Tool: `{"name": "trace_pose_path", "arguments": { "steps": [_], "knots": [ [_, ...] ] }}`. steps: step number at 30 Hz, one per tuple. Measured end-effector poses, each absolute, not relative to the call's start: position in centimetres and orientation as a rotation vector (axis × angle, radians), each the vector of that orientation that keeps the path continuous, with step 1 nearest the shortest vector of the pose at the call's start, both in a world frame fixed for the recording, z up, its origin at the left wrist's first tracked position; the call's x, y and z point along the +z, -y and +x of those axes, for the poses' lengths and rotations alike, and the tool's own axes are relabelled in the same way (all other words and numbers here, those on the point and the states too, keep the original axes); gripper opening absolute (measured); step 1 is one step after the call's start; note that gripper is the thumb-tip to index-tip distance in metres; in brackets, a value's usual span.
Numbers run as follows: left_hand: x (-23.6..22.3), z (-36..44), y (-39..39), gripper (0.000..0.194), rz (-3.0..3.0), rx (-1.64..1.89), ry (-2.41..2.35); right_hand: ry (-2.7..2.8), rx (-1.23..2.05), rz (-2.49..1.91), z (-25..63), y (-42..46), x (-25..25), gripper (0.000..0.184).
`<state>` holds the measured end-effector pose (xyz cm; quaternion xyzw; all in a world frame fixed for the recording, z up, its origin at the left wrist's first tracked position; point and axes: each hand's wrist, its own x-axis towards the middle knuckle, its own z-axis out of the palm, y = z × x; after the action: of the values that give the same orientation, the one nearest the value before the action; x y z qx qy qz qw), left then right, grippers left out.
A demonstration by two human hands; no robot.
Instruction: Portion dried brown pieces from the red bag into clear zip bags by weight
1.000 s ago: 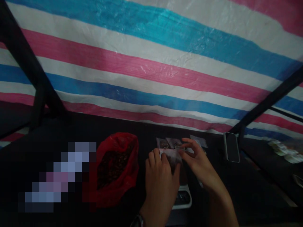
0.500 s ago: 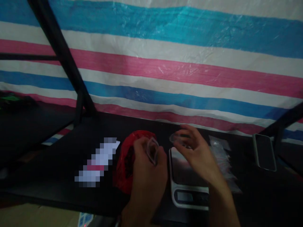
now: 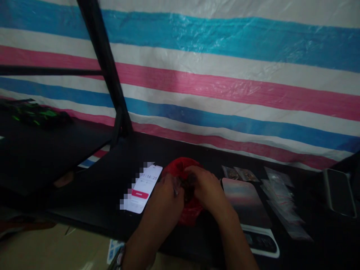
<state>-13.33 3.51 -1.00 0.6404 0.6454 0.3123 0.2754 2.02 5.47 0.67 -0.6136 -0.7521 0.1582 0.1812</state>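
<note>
Both my hands meet over the mouth of a red plastic bag (image 3: 184, 167) filled with dark small pieces, on a black table (image 3: 107, 180). My left hand (image 3: 165, 200) is curled around a small clear plastic pouch (image 3: 176, 185) at the bag's opening. My right hand (image 3: 206, 191) has its fingers bent down into the bag beside the pouch; what they pinch is hidden in the dim light.
A lit phone (image 3: 143, 187) lies left of the bag. A kitchen scale (image 3: 249, 210) sits to the right, with small filled packets (image 3: 239, 173) behind it and several empty clear pouches (image 3: 284, 202) beyond. Another dark phone (image 3: 339, 193) lies far right. A striped tarp (image 3: 225, 75) hangs behind.
My right hand left the scale and moved left into the red bag. My left hand brought the clear pouch down to the bag's mouth. The camera view shifted left.
</note>
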Motion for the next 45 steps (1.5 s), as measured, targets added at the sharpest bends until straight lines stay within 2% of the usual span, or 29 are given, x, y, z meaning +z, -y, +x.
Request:
{"name": "trace_pose_path", "arguments": {
  "steps": [7,14,17,22,29,32,38,40,42,45],
  "knots": [
    [-1.0,-14.5,-4.9,0.006,1.468,0.937,-1.641,2.103,0.702,-1.47,1.2,-5.4,-0.1,0.068],
    [-0.8,-15.1,-5.0,0.003,1.504,1.155,-1.58,1.607,1.073,-1.189,3.5,-6.1,-0.8,0.044],
    [-0.1,-14.7,-4.7,0.005,1.67,1.154,-1.597,1.496,1.045,-1.13,4.4,-5.6,0.5,0.039],
    [0.9,-13.4,-4.4,0.01,1.751,0.999,-1.594,1.487,0.902,-1.074,3.6,-3.5,3.1,0.042],
    [0.7,-11.7,-4.6,0.019,1.684,1.066,-1.547,1.929,0.378,-1.085,2.2,-1.9,3.8,0.061],
    [0.4,-11.2,-4.7,0.019,1.629,1.091,-1.465,1.938,0.301,-1.087,2.6,-1.9,3.6,0.06],
    [0.7,-10.6,-4.7,0.021,1.447,1.116,-1.309,1.759,0.412,-1.159,3.3,-2.1,3.6,0.043],
    [0.9,-10.6,-4.8,0.015,1.42,1.185,-1.283,1.644,0.507,-1.182,3.5,-2.3,3.4,0.039],
    [1.2,-10.9,-5.0,0.003,1.396,1.307,-1.333,1.548,0.599,-1.22,3.6,-2.6,2.8,0.04],
    [1.4,-11.4,-5.4,0.009,1.345,1.52,-1.43,1.583,0.722,-1.315,3.6,-3.1,1.5,0.045]
  ]
}}
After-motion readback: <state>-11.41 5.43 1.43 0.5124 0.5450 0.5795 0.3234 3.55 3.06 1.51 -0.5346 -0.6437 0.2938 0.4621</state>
